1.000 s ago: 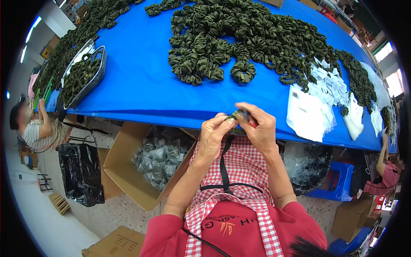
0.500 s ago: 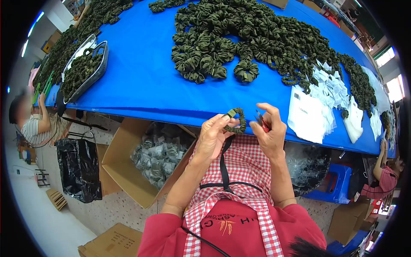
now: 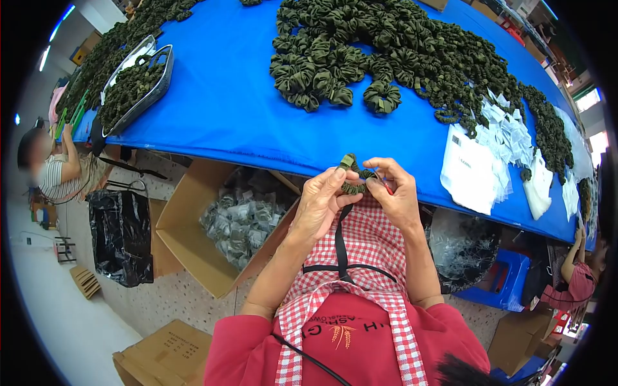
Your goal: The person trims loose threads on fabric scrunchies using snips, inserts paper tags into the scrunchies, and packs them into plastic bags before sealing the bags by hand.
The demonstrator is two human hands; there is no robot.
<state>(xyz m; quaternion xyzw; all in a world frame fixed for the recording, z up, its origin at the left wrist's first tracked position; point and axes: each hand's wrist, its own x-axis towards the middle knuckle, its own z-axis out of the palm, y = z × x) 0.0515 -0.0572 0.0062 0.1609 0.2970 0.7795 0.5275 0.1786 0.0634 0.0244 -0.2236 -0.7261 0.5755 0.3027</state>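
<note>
A small dark green scrunchie (image 3: 352, 188) with a lighter green tab is pinched between the thumb and fingers of my left hand (image 3: 324, 198). My right hand (image 3: 394, 193) is closed round a small red-handled tool (image 3: 388, 188), mostly hidden by the fingers, and its fingertips meet the right side of the scrunchie. Both hands are above my checked apron at the near edge of the blue table (image 3: 225, 96). Beyond them lies a large pile of green scrunchies (image 3: 328, 58), with one scrunchie (image 3: 382, 97) at its near edge.
A basket of scrunchies (image 3: 136, 90) stands at the left. White packets (image 3: 508, 138) and a white bag (image 3: 468, 170) lie at the right. Below the table edge are an open carton (image 3: 193, 238) with bagged items and a blue stool (image 3: 508, 280). One person sits at each far side.
My right hand has moved left from beside the scrunchie to touch it, with the red-handled tool still held. The scrunchie has turned in my left hand. The view has shifted slightly.
</note>
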